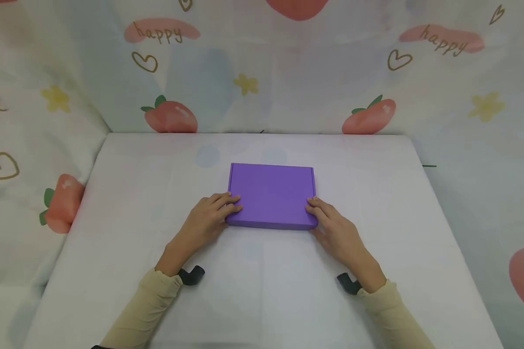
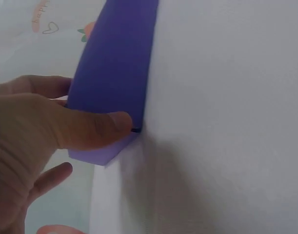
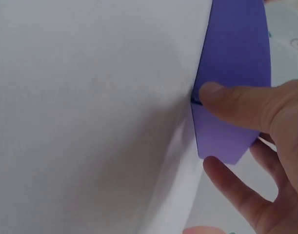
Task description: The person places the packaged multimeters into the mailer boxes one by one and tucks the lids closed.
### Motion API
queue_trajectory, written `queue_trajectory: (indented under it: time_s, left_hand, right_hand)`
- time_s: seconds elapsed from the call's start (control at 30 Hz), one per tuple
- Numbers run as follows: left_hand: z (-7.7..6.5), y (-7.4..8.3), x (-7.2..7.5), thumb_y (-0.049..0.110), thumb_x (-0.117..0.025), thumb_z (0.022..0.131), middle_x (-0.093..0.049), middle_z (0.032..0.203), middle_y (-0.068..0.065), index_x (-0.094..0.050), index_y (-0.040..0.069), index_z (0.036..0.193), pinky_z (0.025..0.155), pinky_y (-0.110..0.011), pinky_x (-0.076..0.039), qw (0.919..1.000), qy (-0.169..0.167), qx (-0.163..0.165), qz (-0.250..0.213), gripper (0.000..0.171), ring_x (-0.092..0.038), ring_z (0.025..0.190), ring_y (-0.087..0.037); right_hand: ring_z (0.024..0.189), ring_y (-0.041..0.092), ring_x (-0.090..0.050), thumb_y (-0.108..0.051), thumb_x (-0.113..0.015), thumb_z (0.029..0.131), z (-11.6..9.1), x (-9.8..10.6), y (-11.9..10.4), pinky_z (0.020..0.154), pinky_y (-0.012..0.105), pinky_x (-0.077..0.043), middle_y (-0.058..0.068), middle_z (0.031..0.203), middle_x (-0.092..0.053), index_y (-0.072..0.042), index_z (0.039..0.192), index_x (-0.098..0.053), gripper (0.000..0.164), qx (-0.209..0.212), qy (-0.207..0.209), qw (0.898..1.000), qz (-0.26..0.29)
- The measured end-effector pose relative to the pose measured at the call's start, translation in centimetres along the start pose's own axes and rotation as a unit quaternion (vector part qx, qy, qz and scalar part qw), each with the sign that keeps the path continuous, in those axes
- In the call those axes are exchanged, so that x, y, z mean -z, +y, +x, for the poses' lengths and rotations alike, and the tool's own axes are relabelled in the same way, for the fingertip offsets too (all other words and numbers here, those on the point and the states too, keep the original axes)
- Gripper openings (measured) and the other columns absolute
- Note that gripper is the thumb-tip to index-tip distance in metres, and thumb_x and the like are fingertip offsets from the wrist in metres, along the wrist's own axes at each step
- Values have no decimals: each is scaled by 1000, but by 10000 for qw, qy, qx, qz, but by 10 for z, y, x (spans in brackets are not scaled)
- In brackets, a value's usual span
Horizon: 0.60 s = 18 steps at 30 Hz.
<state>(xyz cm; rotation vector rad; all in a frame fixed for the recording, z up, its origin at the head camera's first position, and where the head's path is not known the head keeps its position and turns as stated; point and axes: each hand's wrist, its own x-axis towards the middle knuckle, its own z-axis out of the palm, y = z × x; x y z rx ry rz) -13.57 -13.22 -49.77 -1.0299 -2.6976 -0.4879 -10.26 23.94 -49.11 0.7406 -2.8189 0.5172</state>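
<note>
A flat purple box [image 1: 270, 194] with a closed lid lies on the white tabletop, its long front side toward me. My left hand [image 1: 207, 218] grips the front left corner, fingertips on the lid. In the left wrist view, the thumb [image 2: 97, 129] presses on the front side near the corner. At the front right corner, my right hand [image 1: 337, 235] holds the box in much the same way. The right wrist view has its thumb [image 3: 234, 100] on the front side by the corner, with one finger below spread away from the box.
The white-covered table [image 1: 262, 291] extends around the box on all sides. A patterned cloth [image 1: 288, 72] with strawberries, hearts and the word "happy" hangs behind it and at the sides. Black curved pieces [image 1: 193, 275] sit at both wrists, by the beige sleeves [image 1: 144, 305].
</note>
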Motion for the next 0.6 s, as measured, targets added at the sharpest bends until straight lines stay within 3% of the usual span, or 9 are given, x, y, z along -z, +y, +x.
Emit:
queue_trajectory:
  time_s: [0.27,0.43,0.6]
  left_hand:
    - [0,4,14,8,-90,80,-60,150,-1,-69,25,135,108,-52,-48,9996,-268,-42,98,60,-53,142,-25]
    - [-3,3,24,12,-90,81,-60,150,-3,-69,25,134,110,-53,-46,9992,-300,-10,265,59,-53,143,-25]
    - [-13,-1,34,11,-90,81,-60,150,-4,-68,24,134,111,-53,-46,9981,-264,180,529,59,-53,143,-27]
  right_hand:
    - [142,35,-53,-1,-89,78,-5,9,4,109,48,-50,12,154,-55,-1,139,-63,67,252,62,9993,282]
    - [139,35,-55,0,-88,78,-10,15,8,107,48,-51,13,152,-57,-3,139,-64,66,504,164,9983,248]
    - [138,34,-55,1,-85,82,-19,22,10,103,50,-55,12,151,-57,-7,141,-62,64,392,118,9991,148]
